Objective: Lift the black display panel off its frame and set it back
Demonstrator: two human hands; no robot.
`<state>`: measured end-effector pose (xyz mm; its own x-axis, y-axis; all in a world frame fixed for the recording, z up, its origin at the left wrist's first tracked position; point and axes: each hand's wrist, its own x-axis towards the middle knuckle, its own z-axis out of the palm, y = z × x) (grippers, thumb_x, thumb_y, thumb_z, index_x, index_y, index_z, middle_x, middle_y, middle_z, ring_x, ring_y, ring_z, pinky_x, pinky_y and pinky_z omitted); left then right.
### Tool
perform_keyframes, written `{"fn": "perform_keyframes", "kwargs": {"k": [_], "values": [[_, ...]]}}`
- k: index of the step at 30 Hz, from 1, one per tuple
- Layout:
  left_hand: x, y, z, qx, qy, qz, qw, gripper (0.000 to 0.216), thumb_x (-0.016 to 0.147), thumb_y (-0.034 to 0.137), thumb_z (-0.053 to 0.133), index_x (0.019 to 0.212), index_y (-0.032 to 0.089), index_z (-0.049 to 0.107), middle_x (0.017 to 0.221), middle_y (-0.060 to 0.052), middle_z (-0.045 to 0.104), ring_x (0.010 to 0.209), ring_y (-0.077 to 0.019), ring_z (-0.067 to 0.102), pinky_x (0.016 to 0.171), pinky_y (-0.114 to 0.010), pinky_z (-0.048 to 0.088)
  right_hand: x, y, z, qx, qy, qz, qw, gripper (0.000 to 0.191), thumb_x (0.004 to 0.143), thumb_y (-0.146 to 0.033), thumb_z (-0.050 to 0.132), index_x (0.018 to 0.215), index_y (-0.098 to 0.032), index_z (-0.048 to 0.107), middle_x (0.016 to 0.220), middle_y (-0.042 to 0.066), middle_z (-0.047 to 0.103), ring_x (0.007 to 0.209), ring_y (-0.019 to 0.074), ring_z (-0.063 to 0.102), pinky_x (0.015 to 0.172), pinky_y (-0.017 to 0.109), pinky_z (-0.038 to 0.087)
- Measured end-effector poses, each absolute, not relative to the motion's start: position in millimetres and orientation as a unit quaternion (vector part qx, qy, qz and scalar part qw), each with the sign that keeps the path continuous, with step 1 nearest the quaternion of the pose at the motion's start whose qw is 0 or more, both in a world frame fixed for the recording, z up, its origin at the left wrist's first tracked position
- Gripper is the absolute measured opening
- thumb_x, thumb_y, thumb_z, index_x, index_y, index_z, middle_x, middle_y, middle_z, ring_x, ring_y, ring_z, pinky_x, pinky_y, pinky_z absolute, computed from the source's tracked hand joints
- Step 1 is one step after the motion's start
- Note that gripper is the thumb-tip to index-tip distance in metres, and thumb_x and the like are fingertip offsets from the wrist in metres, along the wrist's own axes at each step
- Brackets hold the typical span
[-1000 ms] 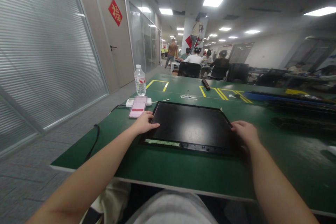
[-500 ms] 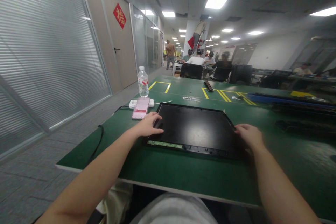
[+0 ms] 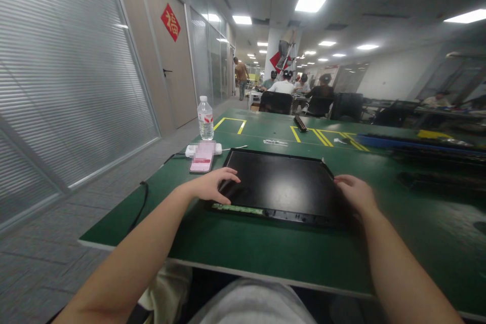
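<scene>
A black flat display panel (image 3: pixel 279 182) lies face up on the green table, with a strip of green circuit board (image 3: pixel 239 209) along the left part of its near edge. My left hand (image 3: pixel 212 186) is over the panel's left side, thumb and fingers spread apart, the thumb near the circuit strip. At the opposite side, my right hand (image 3: pixel 355 192) has its bent fingers closed at the right edge of the frame. The undersides of those fingers are hidden.
Left of the panel, a pink-screened phone (image 3: pixel 202 158) lies against a white power strip (image 3: pixel 192 150); a water bottle (image 3: pixel 205 119) stands behind. A dark ridged bar (image 3: pixel 300 124) and yellow tape (image 3: pixel 322 137) are farther back. Dark parts and a blue edge (image 3: pixel 379 140) lie right. People work beyond.
My left thumb has moved down toward the near edge and its fingers have slid slightly inward over the screen. My right hand has shifted a little left; the panel lies nearly where it was.
</scene>
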<state>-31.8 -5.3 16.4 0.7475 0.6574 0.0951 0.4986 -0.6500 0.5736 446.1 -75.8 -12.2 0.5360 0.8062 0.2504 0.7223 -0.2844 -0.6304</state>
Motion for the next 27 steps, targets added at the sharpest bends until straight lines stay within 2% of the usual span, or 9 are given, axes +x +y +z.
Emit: {"fn": "perform_keyframes", "kwargs": {"k": [6,17,27], "values": [[-28.6,-8.5,19.1,0.895,0.307,0.17,0.274,0.062,0.062,0.039,0.085,0.12,0.027,0.069,0.146,-0.01,0.052,0.134,-0.0321,0.049,0.113,-0.044,0.036,442.8,-72.8,-15.9,-0.77,-0.532,0.101,0.337,0.03,0.07,-0.022,0.059,0.093,-0.025,0.079,0.1,0.002,0.078,0.1,0.0234,0.069,0.091,0.032,0.05],[-24.2,-7.9,16.4,0.905,0.281,0.189,0.259,0.056,0.063,0.029,0.082,0.117,0.025,0.07,0.143,-0.01,0.054,0.132,-0.0316,0.052,0.113,-0.044,0.037,443.6,-71.4,-16.6,-0.783,-0.533,0.093,0.306,0.026,0.074,-0.025,0.059,0.089,-0.025,0.079,0.1,0.003,0.078,0.098,0.0238,0.069,0.088,0.032,0.049],[-25.4,-6.1,13.5,0.911,0.269,0.196,0.244,0.054,0.064,0.029,0.082,0.117,0.026,0.071,0.141,-0.009,0.055,0.131,-0.0298,0.053,0.112,-0.041,0.039,444.6,-69.8,-17.7,-0.784,-0.535,0.087,0.301,0.026,0.072,-0.025,0.06,0.089,-0.026,0.08,0.099,0.004,0.077,0.095,0.0244,0.069,0.086,0.033,0.05]]}}
